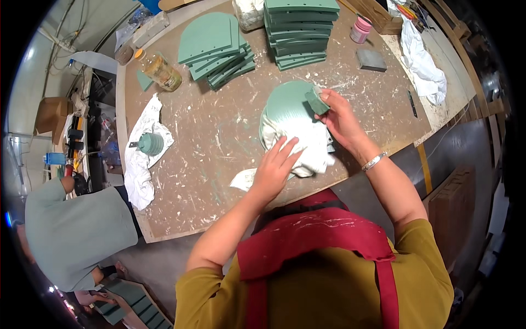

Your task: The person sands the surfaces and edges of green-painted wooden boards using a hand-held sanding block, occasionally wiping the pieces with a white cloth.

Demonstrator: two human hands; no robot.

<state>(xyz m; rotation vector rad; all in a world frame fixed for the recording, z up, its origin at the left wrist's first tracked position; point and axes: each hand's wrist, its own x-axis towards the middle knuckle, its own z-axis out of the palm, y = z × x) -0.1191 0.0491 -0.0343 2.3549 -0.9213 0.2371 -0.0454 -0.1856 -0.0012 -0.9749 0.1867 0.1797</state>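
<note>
A green rounded panel [290,98] lies on the worktable [219,137] ahead of me, twelve o'clock. At its one o'clock, my right hand [341,116] pinches a green block [316,103]; at seven, my left hand [274,171] lies, fingers spread, on white cloth [309,148]. The cloth could slip under uneven pressing, or a loosened pinch drop the block.

A head-worn fisheye looks down on the hands [271,172] and worktable [213,126].
</note>
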